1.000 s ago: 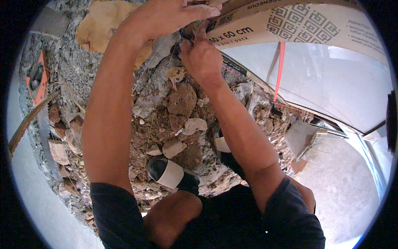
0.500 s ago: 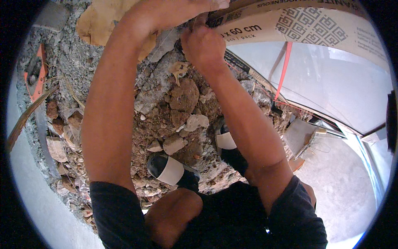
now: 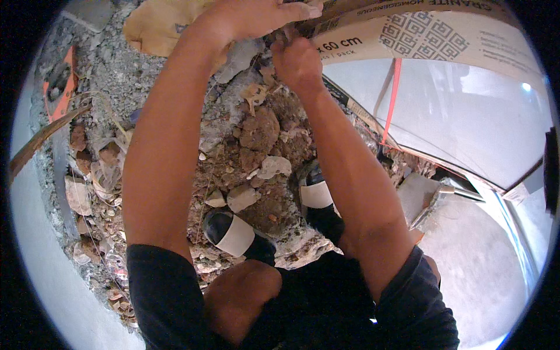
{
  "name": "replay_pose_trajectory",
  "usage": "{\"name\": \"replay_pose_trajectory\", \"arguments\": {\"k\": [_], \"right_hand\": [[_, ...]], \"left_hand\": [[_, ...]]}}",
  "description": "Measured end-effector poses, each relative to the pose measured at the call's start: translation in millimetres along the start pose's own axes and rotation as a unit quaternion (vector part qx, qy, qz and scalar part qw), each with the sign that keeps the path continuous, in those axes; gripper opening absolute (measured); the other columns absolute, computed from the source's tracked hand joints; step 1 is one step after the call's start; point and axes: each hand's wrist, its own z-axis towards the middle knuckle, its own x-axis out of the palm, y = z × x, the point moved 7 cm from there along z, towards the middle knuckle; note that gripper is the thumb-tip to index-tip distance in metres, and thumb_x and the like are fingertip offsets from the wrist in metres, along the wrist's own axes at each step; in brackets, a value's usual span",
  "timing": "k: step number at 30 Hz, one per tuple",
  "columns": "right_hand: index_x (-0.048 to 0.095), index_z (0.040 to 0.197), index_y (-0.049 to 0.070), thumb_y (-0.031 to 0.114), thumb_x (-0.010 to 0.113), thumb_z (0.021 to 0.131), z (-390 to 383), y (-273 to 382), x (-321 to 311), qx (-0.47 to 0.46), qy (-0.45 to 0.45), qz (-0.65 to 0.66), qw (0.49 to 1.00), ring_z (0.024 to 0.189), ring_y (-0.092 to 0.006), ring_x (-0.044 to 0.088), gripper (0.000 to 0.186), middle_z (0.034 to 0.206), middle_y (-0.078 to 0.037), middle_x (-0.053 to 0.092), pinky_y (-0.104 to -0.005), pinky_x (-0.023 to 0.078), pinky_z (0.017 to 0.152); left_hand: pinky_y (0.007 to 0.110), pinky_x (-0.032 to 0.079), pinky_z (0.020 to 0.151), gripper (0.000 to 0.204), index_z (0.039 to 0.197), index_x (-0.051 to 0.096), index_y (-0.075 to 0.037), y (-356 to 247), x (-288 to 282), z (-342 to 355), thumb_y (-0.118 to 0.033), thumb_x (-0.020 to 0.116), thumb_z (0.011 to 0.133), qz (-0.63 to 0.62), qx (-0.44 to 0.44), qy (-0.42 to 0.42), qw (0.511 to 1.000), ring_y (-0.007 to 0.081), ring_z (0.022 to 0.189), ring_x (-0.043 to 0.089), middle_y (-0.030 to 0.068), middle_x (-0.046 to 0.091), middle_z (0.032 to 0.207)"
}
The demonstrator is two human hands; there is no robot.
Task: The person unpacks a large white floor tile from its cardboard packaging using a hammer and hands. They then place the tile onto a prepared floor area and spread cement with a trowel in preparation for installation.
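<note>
At the top edge, my left hand [image 3: 262, 17] reaches over the end of a cardboard carton [image 3: 356, 29], its visible fingers bent and pressed together. Just below it my right hand [image 3: 298, 63] is closed, thumb side up, close against the same corner. Whatever the fingers of either hand grip there is hidden. The carton wraps the edge of a large pale tile [image 3: 461, 111]. A red strap [image 3: 392, 96] crosses the tile's face.
Stones and broken rubble [image 3: 256, 131] lie around my sandalled feet [image 3: 230, 233]. An orange-handled saw [image 3: 60, 87] and a wooden stick [image 3: 49, 137] lie to the left. Tan cardboard [image 3: 154, 29] rests beyond my left forearm. A grey slab [image 3: 417, 198] stands at right.
The view has shifted slightly, so the ground sits a little differently in it. Both hands stay at the carton corner, the right one a little higher and farther right in the picture.
</note>
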Motion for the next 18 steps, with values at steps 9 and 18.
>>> {"name": "replay_pose_trajectory", "arguments": {"k": [9,18], "right_hand": [[0.062,0.102,0.003,0.041,0.057,0.083,7,-6,12,-0.058,-0.054,-0.075,0.994,0.087,-0.0394,0.065,0.043,0.094,-0.025,0.065,-0.0467,0.052,0.079],[0.062,0.098,0.009,0.037,0.053,0.087,15,0,29,-0.193,0.045,-0.323,0.925,0.082,-0.0337,0.064,0.031,0.087,-0.018,0.063,-0.0443,0.053,0.071]], "left_hand": [[0.043,0.044,0.091,0.058,0.126,0.055,-0.006,2,7,4,-0.051,0.051,0.090,-0.008,0.057,-0.023,0.998,0.0337,0.108,0.057,0.0193,0.059,0.119],[0.044,0.038,0.102,0.070,0.132,0.047,-0.002,-5,6,7,-0.056,0.049,0.088,0.089,0.109,-0.058,0.988,0.0372,0.121,0.048,0.0228,0.048,0.133]]}}
